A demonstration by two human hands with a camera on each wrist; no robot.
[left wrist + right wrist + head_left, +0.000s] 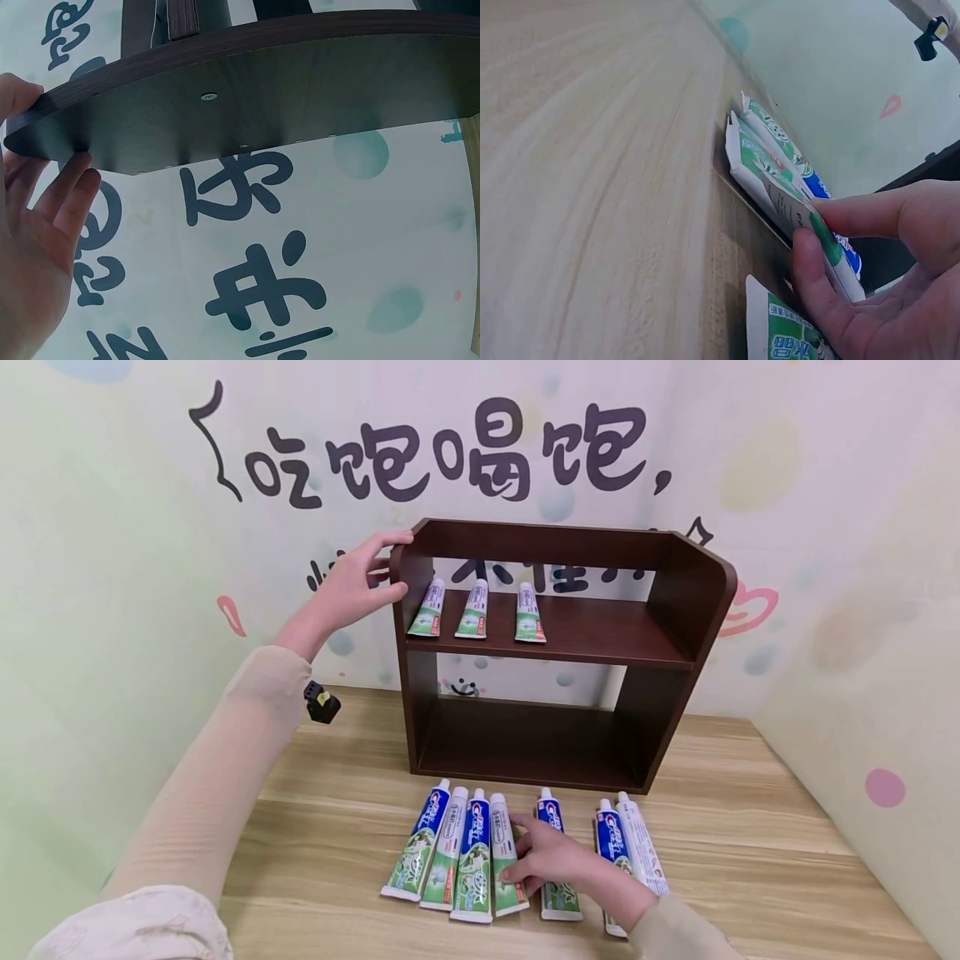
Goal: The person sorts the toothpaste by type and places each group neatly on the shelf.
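Observation:
At the upper left corner of the dark brown shelf (555,647), the left hand (352,589) rests with its thumb and fingers around the side panel's edge; the left wrist view shows that hand (45,225) on both faces of the panel (262,97). The right hand (551,860) pinches a white and green toothpaste tube (506,852) lying in the row before the shelf. In the right wrist view, thumb and fingers of the hand (885,262) hold the tube (791,206) by its edges, its lower end tilted off the table.
Blue and green tubes (472,860) lie left of the right hand, with a similar one (558,893) right beside it. Farther right lie another blue tube (613,847) and a whitish one (643,847). Several white and green tubes (471,614) stand on the upper shelf. A printed wall is behind.

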